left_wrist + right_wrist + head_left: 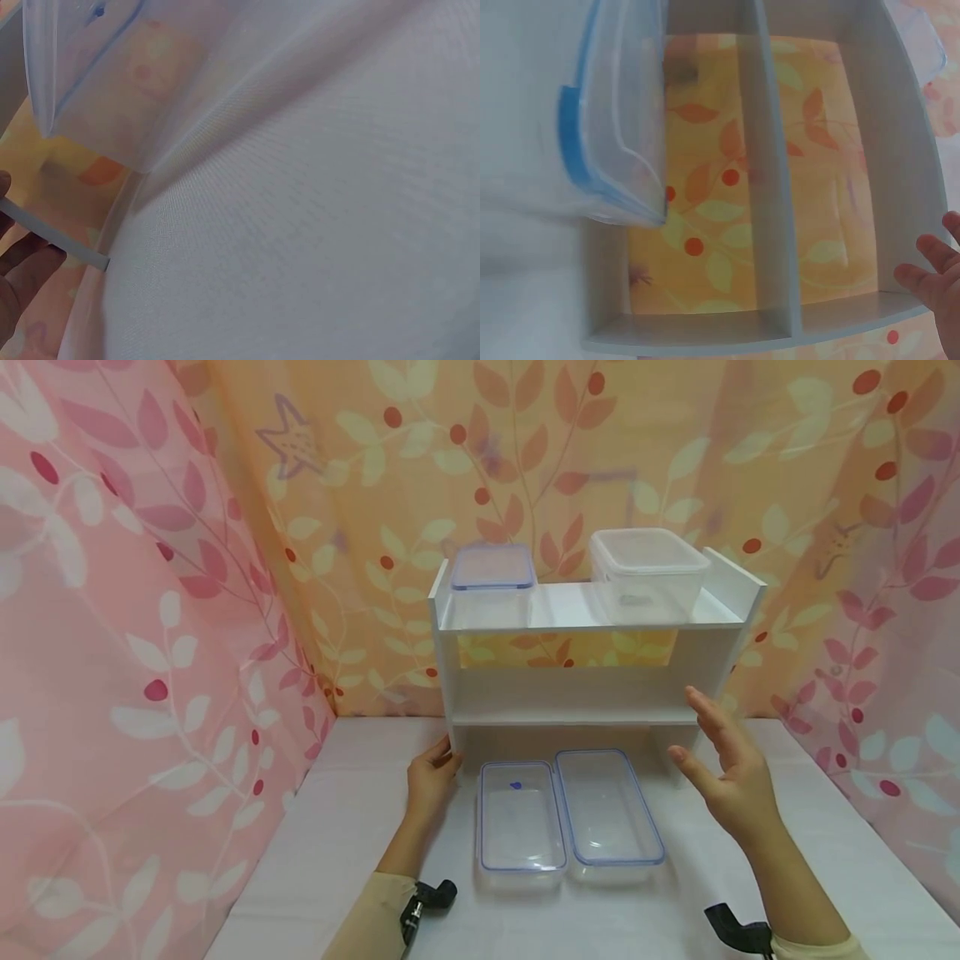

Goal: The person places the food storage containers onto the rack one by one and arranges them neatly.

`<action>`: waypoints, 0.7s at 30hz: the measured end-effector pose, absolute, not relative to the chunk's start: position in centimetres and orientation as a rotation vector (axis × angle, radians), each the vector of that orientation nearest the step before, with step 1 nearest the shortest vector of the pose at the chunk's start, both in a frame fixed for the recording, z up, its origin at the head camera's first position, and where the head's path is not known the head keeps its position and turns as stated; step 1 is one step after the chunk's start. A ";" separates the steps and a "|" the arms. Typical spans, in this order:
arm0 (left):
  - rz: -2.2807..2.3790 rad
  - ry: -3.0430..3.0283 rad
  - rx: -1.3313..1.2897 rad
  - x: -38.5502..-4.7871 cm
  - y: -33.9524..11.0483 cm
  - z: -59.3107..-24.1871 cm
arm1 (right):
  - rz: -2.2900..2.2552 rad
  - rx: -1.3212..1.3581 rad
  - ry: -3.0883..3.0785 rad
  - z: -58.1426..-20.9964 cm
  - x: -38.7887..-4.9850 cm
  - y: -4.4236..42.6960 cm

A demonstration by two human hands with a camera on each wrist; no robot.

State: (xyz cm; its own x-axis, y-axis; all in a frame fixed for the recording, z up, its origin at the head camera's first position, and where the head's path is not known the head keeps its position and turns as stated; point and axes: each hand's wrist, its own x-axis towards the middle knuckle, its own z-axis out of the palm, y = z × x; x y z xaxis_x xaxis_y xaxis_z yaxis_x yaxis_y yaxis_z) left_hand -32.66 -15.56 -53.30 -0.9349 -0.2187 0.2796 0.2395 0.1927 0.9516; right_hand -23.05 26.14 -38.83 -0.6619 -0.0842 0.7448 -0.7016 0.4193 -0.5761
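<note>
A white shelf unit (562, 693) stands on the table. My left hand (431, 781) grips its lower left side panel; in the left wrist view the fingers (34, 274) pinch the panel's edge (56, 236). Off the unit's right side, my right hand (738, 781) is raised with fingers spread, holding nothing; the right wrist view has its fingertips (926, 262) near the shelf's board (780, 187). Two clear, blue-rimmed containers (522, 818) (609, 810) lie side by side in front of the unit, between the hands.
On the top shelf are a blue-lidded clear container (492, 568) at left and a larger white-lidded one (648, 577) at right. A white cloth (300, 877) covers the table. Patterned curtains (360, 610) hang behind and at both sides.
</note>
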 end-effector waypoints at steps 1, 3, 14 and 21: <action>-1.792 -2.125 -0.022 -32.7 -15.6 -53.3 | 1.260 0.664 -2.038 -39.1 -23.0 26.1; -1.786 -2.129 -0.024 -32.7 -15.5 -53.3 | 1.257 0.664 -2.043 -39.7 -22.8 26.2; -1.754 -2.119 -0.047 -32.9 -15.4 -53.4 | 1.260 0.625 -2.108 -42.8 -21.7 26.1; -1.771 -2.112 -0.021 -32.7 -15.4 -53.3 | 1.299 0.601 -2.223 -44.7 -21.2 26.5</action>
State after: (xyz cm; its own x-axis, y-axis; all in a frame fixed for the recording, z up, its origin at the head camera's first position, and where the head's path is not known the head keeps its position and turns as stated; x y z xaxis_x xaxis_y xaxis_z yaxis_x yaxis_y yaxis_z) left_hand -32.74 -15.40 -53.30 -0.9266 -0.2304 0.2974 0.2527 0.2044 0.9457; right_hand -21.18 26.50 -44.67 -0.7816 -0.1248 0.6111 -0.5936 0.4496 -0.6674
